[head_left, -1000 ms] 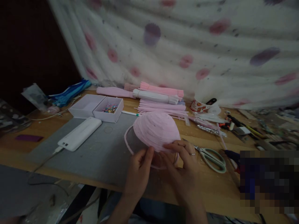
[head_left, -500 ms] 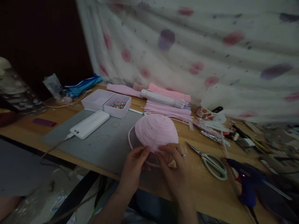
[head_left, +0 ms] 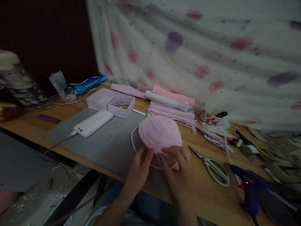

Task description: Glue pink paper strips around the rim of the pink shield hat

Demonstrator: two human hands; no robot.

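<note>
A pink dome built of wound strips, shaped like a small hat [head_left: 161, 131], sits at the table's front edge, over the mat's right side. A thin pink loop stands out around its lower left, with see-through material inside. My left hand [head_left: 141, 164] pinches the dome's near lower edge between thumb and forefinger. Just right of it, my right hand [head_left: 177, 163], with a ring on one finger, grips the same edge, its thumb beneath and fingers on top. What lies between the fingertips is too small to make out.
Scissors [head_left: 213, 168] and a blue glue gun [head_left: 249, 185] with a red light lie at right. Behind are bundles of pink strips [head_left: 172, 113]. A white power bank [head_left: 94, 123] and a box of beads [head_left: 121, 106] rest at left on the grey mat [head_left: 113, 141].
The whole view has shifted slightly, so things appear a little farther right. Both hands keep their hold on the dome's near edge, with hardly any movement.
</note>
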